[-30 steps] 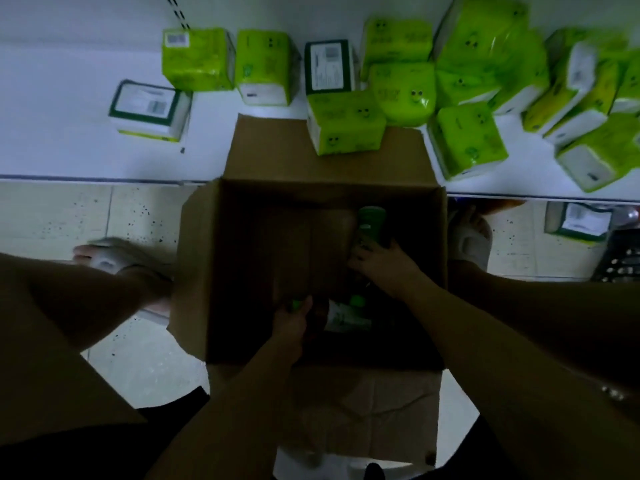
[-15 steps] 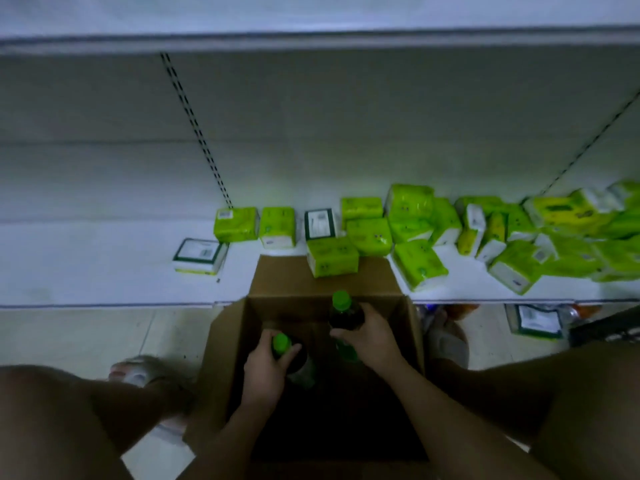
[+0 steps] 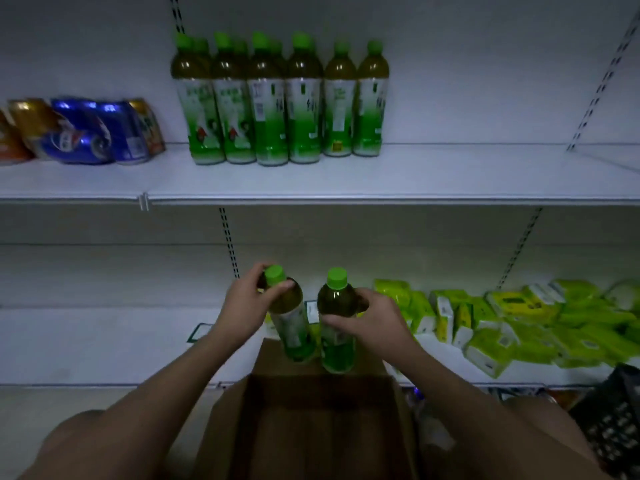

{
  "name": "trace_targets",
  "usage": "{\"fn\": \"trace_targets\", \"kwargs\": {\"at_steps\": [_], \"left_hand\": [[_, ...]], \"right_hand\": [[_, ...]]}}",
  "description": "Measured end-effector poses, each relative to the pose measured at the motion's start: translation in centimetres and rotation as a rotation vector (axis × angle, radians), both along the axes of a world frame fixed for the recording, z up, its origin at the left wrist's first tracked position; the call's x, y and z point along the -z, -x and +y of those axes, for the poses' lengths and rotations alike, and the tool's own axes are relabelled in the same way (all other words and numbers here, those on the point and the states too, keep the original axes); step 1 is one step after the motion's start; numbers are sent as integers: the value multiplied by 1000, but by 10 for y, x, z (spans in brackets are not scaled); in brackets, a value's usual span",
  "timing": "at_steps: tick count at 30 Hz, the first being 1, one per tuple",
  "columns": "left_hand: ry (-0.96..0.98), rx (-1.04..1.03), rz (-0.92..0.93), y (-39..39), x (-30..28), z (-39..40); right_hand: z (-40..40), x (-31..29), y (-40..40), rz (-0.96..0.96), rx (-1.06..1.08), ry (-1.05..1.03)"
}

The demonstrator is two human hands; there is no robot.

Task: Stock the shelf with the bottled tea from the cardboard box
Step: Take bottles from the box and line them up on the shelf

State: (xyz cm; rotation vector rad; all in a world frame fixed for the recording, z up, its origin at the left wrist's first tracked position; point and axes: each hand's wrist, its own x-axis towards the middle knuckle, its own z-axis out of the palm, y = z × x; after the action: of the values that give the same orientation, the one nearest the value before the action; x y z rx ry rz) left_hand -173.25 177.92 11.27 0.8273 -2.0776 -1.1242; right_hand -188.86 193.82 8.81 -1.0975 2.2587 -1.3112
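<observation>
Now I have lifted both bottles clear of the cardboard box [image 3: 311, 420]: left hand [image 3: 242, 306] grips the left bottle [image 3: 291, 320], right hand [image 3: 374, 320] grips the right bottle [image 3: 337, 317], bound for the upper shelf [image 3: 450, 181].

The two held bottles [image 3: 292, 317] [image 3: 337, 320] have bright green caps, dark olive-brown liquid at the shoulder, and labels fading from white to green. The row of bottles [image 3: 280, 102] on the upper shelf [image 3: 450, 174] shows the same green caps and white-to-green labels. The shelf is white. The snack bags [image 3: 79, 131] are blue, gold and orange. The tissue packs [image 3: 512, 317] are lime green with white ends. The cardboard box [image 3: 308, 427] is plain brown.
</observation>
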Motion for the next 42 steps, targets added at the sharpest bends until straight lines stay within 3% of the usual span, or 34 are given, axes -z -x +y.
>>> {"fn": "trace_targets", "kwargs": {"at_steps": [10,18,25,28,33,37,42], "left_hand": [[220,38,269,7,-171,-6],[260,43,424,33,-265,-9],[314,-54,354,82,-263,-21],[396,-101,240,101,-266,-20],[355,-4,237,115,-253,-20],[389,113,107,102,-222,-23],[427,64,-11,87,-193,-31]], "right_hand": [[8,-166,5,89,29,346],[-10,-248,30,184,161,468],[-36,-247,64,226,252,402],[-48,-240,71,193,247,396],[-50,-243,73,163,219,391],[-41,-235,77,146,104,292],[-45,-222,87,134,109,152]]}}
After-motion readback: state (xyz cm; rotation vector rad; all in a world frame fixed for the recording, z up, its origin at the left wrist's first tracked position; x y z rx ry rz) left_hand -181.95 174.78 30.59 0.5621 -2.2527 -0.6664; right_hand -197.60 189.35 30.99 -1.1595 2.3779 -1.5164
